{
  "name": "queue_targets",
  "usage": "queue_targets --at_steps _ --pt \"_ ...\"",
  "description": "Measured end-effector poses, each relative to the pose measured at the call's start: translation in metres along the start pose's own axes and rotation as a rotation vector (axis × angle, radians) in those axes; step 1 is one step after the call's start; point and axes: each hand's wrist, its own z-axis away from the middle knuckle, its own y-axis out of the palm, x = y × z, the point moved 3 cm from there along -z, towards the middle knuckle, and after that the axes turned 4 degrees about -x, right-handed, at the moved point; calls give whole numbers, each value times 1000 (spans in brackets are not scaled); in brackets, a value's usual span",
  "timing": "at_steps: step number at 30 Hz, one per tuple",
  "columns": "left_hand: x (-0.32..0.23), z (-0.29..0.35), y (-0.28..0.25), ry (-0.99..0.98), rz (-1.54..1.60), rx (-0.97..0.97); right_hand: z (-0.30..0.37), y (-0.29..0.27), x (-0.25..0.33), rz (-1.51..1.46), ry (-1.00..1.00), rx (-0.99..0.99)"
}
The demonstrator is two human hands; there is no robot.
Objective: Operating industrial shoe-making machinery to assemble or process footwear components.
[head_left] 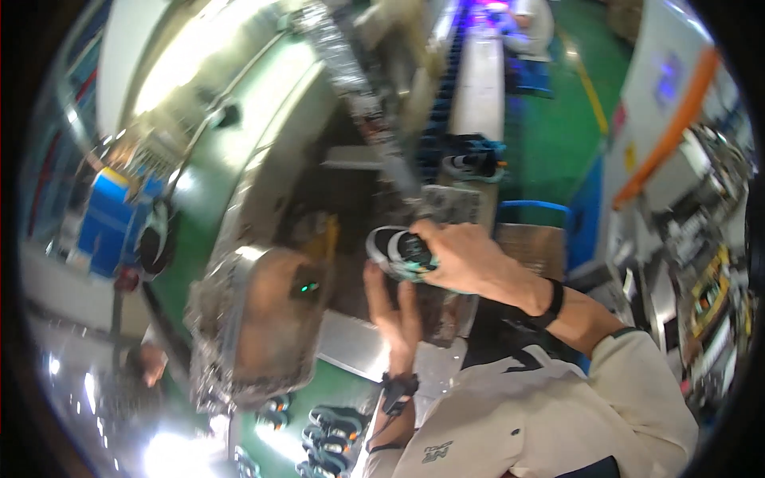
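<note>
My right hand (458,253) is closed on a dark shoe (388,245) with a pale sole edge, wrapped round its opening end, so the toe points away to my left and is left uncovered. I'd say that end gives the surest grip – the hand can steady the whole shoe from there without covering its front.

My left hand (396,317) comes up from below with its fingers parted, the tips at the shoe's lower edge. That seems meant to back it up from underneath, though blur hides whether they press on it or only lie against it; I cannot tell if that grip is closed.

The shoe is up in the air in front of me, near the shiny wrapped surface (458,201) and to the right of a wrapped box with small green lights (309,287). Beyond it, another shoe (476,165) sits at the near end of a long pale belt (478,99), probably there to be within reach. More shoes (331,438) stand close together low on my left – grouped, I think, to save room.
</note>
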Motion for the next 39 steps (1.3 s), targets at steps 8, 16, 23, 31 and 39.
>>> queue_targets --at_steps 8,16,23,31,39 --pt "-11 18 15 -254 451 -20 69 -13 -38 -359 126 -484" --pt "-158 105 151 -368 903 666 275 -105 -73 -762 335 -988" --pt "-302 264 302 -510 915 1442 522 -201 -117 -528 724 -1392" --pt "-389 425 542 -334 642 1662 740 -256 -142 -94 967 -1815" --pt "-431 524 691 262 -21 1463 804 -272 -141 202 1240 -1935"
